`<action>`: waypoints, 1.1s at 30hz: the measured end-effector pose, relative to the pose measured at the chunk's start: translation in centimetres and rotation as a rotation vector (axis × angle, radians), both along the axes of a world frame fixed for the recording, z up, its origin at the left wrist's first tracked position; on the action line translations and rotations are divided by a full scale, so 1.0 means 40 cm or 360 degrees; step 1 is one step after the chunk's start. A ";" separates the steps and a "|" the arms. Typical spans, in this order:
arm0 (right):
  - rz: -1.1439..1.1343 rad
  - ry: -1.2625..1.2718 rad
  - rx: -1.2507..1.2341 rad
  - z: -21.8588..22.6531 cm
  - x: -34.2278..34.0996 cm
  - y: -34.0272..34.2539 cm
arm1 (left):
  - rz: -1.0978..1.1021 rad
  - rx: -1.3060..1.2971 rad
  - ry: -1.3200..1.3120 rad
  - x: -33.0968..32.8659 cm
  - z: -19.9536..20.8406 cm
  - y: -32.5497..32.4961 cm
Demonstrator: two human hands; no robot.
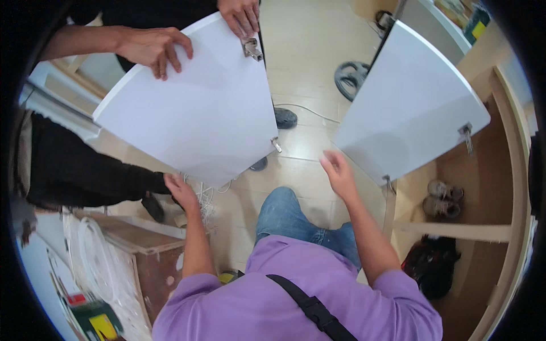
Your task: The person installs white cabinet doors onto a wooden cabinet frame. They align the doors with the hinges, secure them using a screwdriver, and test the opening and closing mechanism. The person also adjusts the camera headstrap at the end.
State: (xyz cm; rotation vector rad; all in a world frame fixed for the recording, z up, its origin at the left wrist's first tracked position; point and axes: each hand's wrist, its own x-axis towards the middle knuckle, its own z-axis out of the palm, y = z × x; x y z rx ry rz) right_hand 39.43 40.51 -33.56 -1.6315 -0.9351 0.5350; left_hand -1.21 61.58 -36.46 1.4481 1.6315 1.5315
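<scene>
My left hand (183, 193) is open and holds nothing. It is close to the lower edge of a white cabinet door (187, 108); whether it touches cannot be told. Another person's hands (159, 50) rest on that door's upper part. Metal hinges (252, 49) are fixed along its right edge. My right hand (339, 175) hangs in the air, fingers loosely bent and apart, with nothing in them. Just right of it stands a second white door (412, 102), carrying a metal hinge (466, 135) beside the wooden cabinet (506, 148).
Shoes (442, 199) and a black bag (432, 267) occupy the cabinet's compartments. A person's dark-sleeved arm or leg (85, 165) reaches in from the left. Below it is a plastic-covered brown box (159, 278). A white cable (310, 109) crosses the tiled floor near a dark wheel-like object (351, 79).
</scene>
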 end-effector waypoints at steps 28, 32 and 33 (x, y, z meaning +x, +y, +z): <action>-0.0933 -0.0584 0.1523 0.527 0.017 -0.370 | -0.1025 0.0267 -0.0359 0.213 0.596 -0.314; -0.1156 -0.0403 0.1955 0.495 0.051 -0.533 | -0.1336 0.0251 -0.0295 0.252 0.557 -0.380; -0.1135 -0.0284 0.1937 0.484 0.059 -0.569 | -0.1424 0.0212 -0.0344 0.281 0.553 -0.398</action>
